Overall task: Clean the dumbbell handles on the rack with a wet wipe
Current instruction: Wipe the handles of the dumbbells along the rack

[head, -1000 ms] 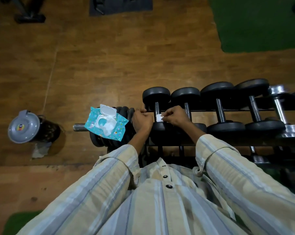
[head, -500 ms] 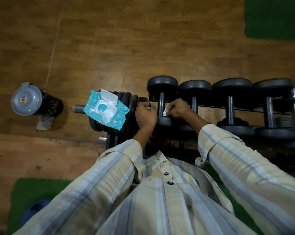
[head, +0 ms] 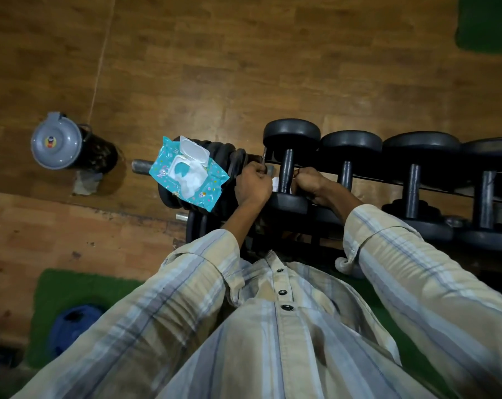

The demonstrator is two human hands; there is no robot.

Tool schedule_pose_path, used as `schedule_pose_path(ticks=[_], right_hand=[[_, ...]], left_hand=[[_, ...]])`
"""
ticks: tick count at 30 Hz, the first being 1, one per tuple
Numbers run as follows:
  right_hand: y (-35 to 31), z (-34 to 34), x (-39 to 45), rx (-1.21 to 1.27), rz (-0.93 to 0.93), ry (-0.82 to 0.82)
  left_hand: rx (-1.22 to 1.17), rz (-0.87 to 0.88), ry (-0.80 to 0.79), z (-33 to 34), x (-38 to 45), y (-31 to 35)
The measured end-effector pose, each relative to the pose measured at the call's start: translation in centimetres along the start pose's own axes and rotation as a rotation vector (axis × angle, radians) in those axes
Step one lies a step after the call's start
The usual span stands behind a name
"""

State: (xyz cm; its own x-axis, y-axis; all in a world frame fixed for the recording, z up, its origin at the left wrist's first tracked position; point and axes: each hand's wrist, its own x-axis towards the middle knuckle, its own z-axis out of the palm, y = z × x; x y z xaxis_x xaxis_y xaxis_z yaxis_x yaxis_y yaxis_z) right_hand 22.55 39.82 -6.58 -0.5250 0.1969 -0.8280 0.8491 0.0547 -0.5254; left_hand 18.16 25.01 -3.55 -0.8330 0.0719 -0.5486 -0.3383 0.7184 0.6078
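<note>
Black dumbbells lie side by side on the rack (head: 388, 181), which runs to the right. My right hand (head: 311, 185) is curled against the near end of the leftmost dumbbell handle (head: 286, 168). A bit of the white wet wipe (head: 275, 182) shows just left of that handle; the rest is hidden by the handle and my fingers. My left hand (head: 252, 187) grips the rack's left end. The teal wipes pack (head: 186, 174) lies with its lid open on the stacked weight plates (head: 234, 162) to the left.
More dumbbell handles (head: 412, 191) follow to the right. A black bin with a grey lid (head: 56, 141) stands on the wooden floor at left. A green mat (head: 71, 286) with a blue object (head: 71, 326) lies near my left side.
My right hand has slid down the leftmost handle toward its near end, and the wipe now peeks out left of the handle. My left hand stays at the rack's end.
</note>
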Motion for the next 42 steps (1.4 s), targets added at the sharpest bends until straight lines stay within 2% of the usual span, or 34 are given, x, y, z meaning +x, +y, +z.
schedule_pose_path(ticks=[6, 12, 17, 22, 26, 30, 33, 36, 39, 42], right_hand=[[0.1, 0.3, 0.4, 0.221, 0.048, -0.021], [0.2, -0.1, 0.6, 0.137, 0.071, 0.078], [0.0, -1.2, -0.8, 0.27, 0.032, 0.133], [-0.5, -1.6, -2.9, 0.3, -0.099, 0.149], [-0.4, -2.1, -4.4, 0.176, -0.217, 0.003], [0.6, -2.2, -4.1, -0.018, -0.38, -0.021], [1.3, -1.6, -3.3, -0.168, -0.464, 0.169], [1.1, -0.3, -2.8, -0.17, -0.525, 0.383], [0.2, 0.6, -2.2, -0.075, -0.474, 0.599], [-0.7, 1.0, -1.1, 0.039, -0.385, 0.729]], left_hand=[[0.088, -0.072, -0.101, -0.3, -0.4, 0.2], [0.162, -0.099, -0.132, -0.6, -0.7, 1.1], [0.151, -0.07, -0.16, -0.8, -0.6, 2.1], [0.184, -0.012, -0.186, 0.1, -0.6, 2.3], [0.146, 0.006, -0.089, 0.4, -1.2, 2.2], [-0.035, -0.049, 0.035, -0.1, -1.5, 1.5], [-0.063, -0.047, 0.087, -0.3, -1.8, 1.2], [-0.076, -0.042, 0.094, -0.4, -1.8, 1.0], [-0.063, -0.03, 0.104, -0.5, -1.7, 0.8], [-0.048, -0.003, 0.072, -0.7, -1.6, 0.7]])
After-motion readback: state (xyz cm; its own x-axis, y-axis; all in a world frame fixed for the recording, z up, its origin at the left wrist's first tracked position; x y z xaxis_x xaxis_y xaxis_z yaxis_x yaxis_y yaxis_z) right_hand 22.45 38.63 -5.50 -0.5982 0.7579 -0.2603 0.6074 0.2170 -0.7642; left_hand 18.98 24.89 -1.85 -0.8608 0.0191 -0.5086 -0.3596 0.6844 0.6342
